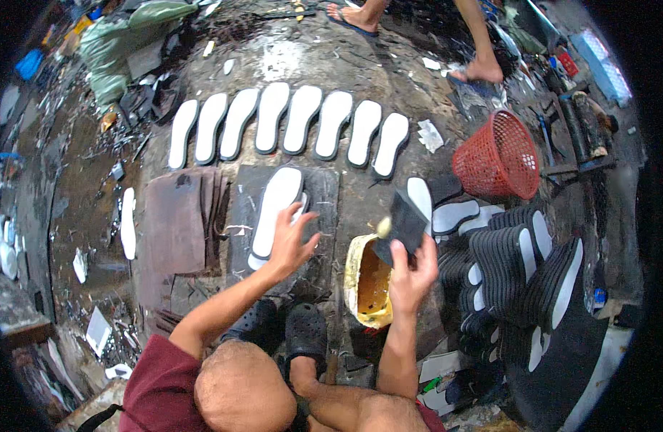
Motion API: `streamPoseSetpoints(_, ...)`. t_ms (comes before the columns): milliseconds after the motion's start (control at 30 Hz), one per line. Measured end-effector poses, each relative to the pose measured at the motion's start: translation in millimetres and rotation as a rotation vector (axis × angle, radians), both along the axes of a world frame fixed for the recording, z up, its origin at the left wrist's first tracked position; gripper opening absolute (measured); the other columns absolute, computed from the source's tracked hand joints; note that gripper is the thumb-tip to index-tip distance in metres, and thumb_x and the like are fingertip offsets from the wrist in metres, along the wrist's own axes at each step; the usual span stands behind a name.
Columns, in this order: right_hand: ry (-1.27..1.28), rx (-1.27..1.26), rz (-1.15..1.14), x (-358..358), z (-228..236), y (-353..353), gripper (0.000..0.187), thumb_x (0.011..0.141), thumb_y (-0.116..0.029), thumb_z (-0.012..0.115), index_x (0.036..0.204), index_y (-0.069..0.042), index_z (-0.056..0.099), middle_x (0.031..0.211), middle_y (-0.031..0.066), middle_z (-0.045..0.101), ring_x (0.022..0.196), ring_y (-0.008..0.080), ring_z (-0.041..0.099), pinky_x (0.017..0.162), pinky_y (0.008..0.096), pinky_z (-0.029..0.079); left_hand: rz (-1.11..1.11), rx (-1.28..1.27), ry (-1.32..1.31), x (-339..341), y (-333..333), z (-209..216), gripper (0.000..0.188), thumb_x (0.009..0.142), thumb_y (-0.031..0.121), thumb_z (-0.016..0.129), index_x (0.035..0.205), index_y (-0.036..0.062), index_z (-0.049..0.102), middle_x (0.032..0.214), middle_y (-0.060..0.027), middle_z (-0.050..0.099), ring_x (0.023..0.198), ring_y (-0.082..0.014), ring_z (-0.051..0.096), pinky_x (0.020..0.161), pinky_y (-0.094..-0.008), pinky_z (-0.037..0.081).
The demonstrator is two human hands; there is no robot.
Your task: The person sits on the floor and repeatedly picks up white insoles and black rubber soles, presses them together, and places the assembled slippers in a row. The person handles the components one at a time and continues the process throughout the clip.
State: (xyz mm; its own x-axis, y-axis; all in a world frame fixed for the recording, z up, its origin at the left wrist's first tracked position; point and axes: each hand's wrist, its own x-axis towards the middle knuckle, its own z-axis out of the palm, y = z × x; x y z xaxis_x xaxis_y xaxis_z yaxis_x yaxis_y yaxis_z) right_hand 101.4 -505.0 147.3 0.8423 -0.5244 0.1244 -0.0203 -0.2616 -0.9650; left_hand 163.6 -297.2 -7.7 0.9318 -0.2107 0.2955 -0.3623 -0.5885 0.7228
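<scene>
My left hand (292, 245) is open, its fingers spread over a white-topped shoe sole (276, 198); whether they touch it I cannot tell. That sole lies on a dark square board (320, 209), partly over another sole. My right hand (415, 277) pinches a thin, dark, flat piece (407, 227) with a pale yellowish blob at its left edge. It is above a yellow-rimmed tub (353, 284) with amber-brown, glue-like stuff inside. Beyond the board, several white-topped soles (272, 115) lie in a curved row.
Stacks of black and white soles (504, 252) stand at right, below a red plastic basket (489, 155). Brown sheets (174, 223) are piled left of the board. A green sack (105, 54) sits far left. Another person's feet (482, 70) are at the far edge. Scraps litter the floor.
</scene>
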Motion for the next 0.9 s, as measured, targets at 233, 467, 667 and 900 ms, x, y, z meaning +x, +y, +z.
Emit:
streamPoseSetpoints(233, 0.069, -0.207, 0.216, 89.9, -56.1, 82.3, 0.035, 0.094, -0.018, 0.067, 0.126, -0.002, 0.065, 0.102, 0.0223, 0.073, 0.096, 0.0384, 0.072, 0.085, 0.0442, 0.054, 0.241, 0.089, 0.122, -84.7, 107.6, -16.5, 0.066, 0.071, 0.016, 0.088, 0.132, 0.0131, 0.061, 0.14, -0.0193, 0.053, 0.125, -0.0407, 0.048, 0.108, -0.0509, 0.041)
streamPoseSetpoints(467, 0.461, -0.896, 0.346, 126.5, -105.7, 130.6, 0.033, 0.091, -0.021, 0.062, 0.122, -0.01, 0.068, 0.101, 0.0185, 0.075, 0.098, 0.0392, 0.071, 0.084, 0.0511, 0.056, 0.143, 0.203, 0.272, -98.0, 119.3, 2.0, 0.07, 0.075, 0.017, 0.086, 0.14, 0.0207, 0.059, 0.143, -0.0207, 0.05, 0.125, -0.0424, 0.048, 0.107, -0.0509, 0.043)
streamPoseSetpoints(667, 0.037, -1.19, 0.875, 141.1, -124.8, 166.6, 0.029, 0.089, -0.015, 0.057, 0.112, -0.021, 0.074, 0.096, 0.007, 0.077, 0.092, 0.0299, 0.072, 0.078, 0.0478, 0.057, 0.095, 0.175, 0.18, -101.8, 120.6, -16.0, 0.072, 0.076, 0.016, 0.085, 0.143, 0.0228, 0.058, 0.139, -0.0215, 0.052, 0.117, -0.0419, 0.052, 0.1, -0.0491, 0.049)
streamPoseSetpoints(900, -0.012, -0.936, 0.755, 126.2, -102.9, 149.4, 0.029, 0.089, -0.013, 0.058, 0.108, -0.021, 0.077, 0.102, 0.0072, 0.078, 0.092, 0.0322, 0.074, 0.076, 0.0478, 0.059, 0.124, 0.04, 0.202, -86.2, 113.8, -15.3, 0.069, 0.076, 0.02, 0.086, 0.14, 0.0212, 0.06, 0.134, -0.021, 0.054, 0.116, -0.0426, 0.053, 0.098, -0.0502, 0.049)
